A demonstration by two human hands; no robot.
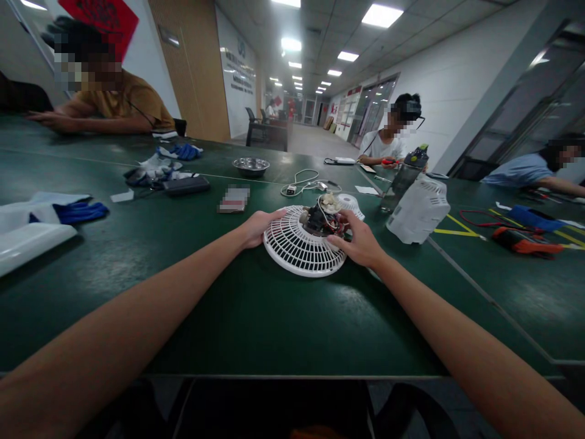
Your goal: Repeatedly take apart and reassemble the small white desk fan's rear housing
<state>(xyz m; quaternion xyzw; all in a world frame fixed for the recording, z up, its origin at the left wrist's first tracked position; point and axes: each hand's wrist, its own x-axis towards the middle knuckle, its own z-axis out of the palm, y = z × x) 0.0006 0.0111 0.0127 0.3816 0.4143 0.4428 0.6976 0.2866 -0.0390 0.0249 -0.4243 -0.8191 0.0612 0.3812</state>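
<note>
A round white fan grille (304,256) rests tilted on the table in front of me, its slatted face showing. At its centre sits a dark fan motor (319,221) with exposed wires and a pale cap on top. My left hand (261,228) grips the grille's left rim, thumb along the top and fingers underneath. On the other side, my right hand (361,239) curls its thumb and fingers around the motor's right side; some fingertips are hidden behind it. A white round part (350,203) lies just behind the motor.
Behind the grille lie a white cable (299,183) and a metal bowl (251,166). At right stand a white plastic housing (418,210) and a bottle (398,186); farther out lies an orange-black meter (525,242). Gloves (150,171) and a dark case (186,185) lie left. Several people sit around the table.
</note>
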